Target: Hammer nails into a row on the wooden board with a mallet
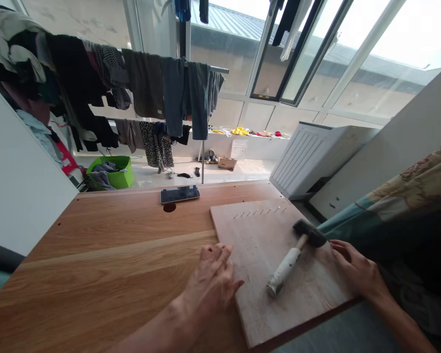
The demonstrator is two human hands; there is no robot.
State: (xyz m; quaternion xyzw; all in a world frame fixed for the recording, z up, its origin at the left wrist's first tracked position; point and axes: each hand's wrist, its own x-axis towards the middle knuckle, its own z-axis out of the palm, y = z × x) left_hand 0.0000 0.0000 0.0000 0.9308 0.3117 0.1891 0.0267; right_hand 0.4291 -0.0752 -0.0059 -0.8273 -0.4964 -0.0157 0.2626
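A flat wooden board [253, 299] lies at a slant on the wooden table, its near right corner reaching past the table's front edge. A row of several thin nails [261, 212] stands up near its far side. Across the board's right half rests a hammer [284, 267], its dark head to the upper right and its worn whitish handle towards me. My left hand [216, 274], fingers bent, grips the board's left edge with the thumb over it. My right hand [360, 269] holds the right edge near the hammer head; some of its fingers are hidden.
A phone [180, 194] lies by a round hole [169, 207] at the table's [95, 274] far side. A curtain [389, 206] hangs close on the right. Beyond stand a white ribbed appliance [301, 157], a green basket [123, 172] and a rack of hanging clothes [147, 83].
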